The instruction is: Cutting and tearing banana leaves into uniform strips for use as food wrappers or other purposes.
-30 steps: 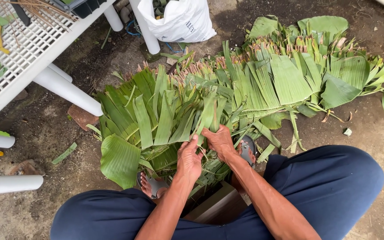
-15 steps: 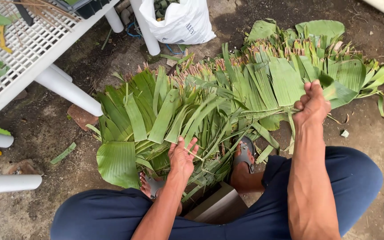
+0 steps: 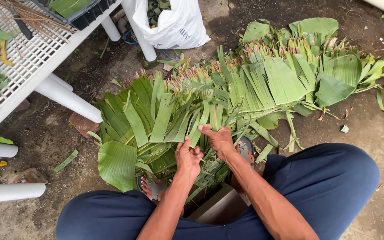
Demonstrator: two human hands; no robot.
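you sat with both knees apart over the dirt ground (image 3: pixel 370 133), feet in sandals under the leaves. your left hand (image 3: pixel 188 159) lay loosely curled on the near end of the leaf pile (image 3: pixel 165 120), fingers half open. your right hand (image 3: pixel 218 138), just beyond it and nearer the strips, was closed around a bunch of leaf strips (image 3: pixel 210 116) whose long axis ran away from you. farther off sat a white bag (image 3: pixel 174 24) and the white rack (image 3: pixel 27 58) at the left.

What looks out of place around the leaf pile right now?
Little stands out. One cut leaf strip lies alone on the dirt left of the leaf pile, and a small scrap sits to its right. Both hands rest on the leaves.
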